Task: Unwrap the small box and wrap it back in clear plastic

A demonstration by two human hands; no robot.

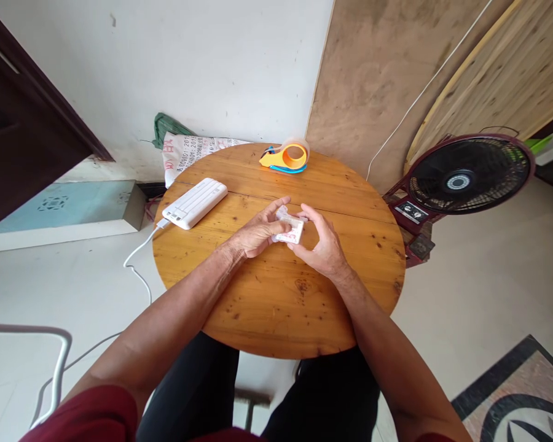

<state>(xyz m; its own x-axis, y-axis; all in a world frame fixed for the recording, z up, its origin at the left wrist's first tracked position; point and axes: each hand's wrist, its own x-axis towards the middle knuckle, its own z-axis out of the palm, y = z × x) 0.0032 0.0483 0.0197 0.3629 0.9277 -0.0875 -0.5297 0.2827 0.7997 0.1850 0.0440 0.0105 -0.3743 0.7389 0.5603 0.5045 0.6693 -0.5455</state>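
A small white packet with pink print (291, 230) is held just above the middle of the round wooden table (276, 307). My left hand (258, 232) grips the packet from the left, fingers curled round it. My right hand (320, 242) pinches its right end, with the fingers bent over the top. Part of the packet is hidden under my fingers.
A white power bank (195, 202) with a white cable (138, 258) lies at the table's left. An orange tape dispenser (286, 156) sits at the far edge. A dark floor fan (465, 178) stands to the right, a printed sack (188, 150) behind the table.
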